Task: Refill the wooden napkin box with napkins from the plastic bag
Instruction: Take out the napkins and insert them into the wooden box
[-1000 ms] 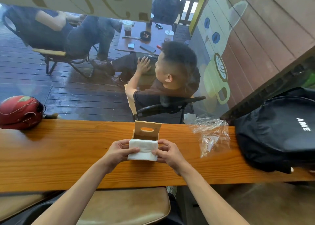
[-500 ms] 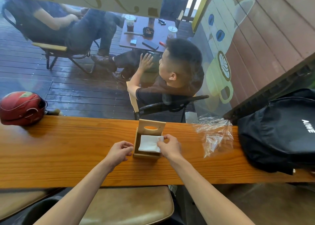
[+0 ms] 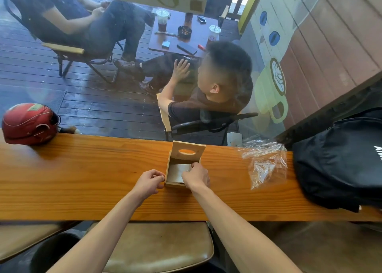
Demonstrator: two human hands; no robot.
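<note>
The wooden napkin box (image 3: 168,169) stands on the counter with its lid (image 3: 187,151) tipped up at the back, an oval slot in it. A stack of white napkins (image 3: 174,174) lies inside the box. My right hand (image 3: 195,176) rests over the box's right side, fingers pressing on the napkins. My left hand (image 3: 149,180) sits loosely curled just left of the box, its fingertips at the left wall, holding nothing. The clear plastic bag (image 3: 264,163) lies crumpled to the right and looks empty.
The long wooden counter (image 3: 82,175) runs left to right against a window. A red helmet (image 3: 29,124) sits at its far left, a black backpack (image 3: 339,159) at its far right. Brown stools (image 3: 157,248) stand below. People sit outside behind the glass.
The napkin stack, held by both hands in front of the box, has gone down into it. My left hand let go and moved to the box's left side; my right hand stays on the napkins.
</note>
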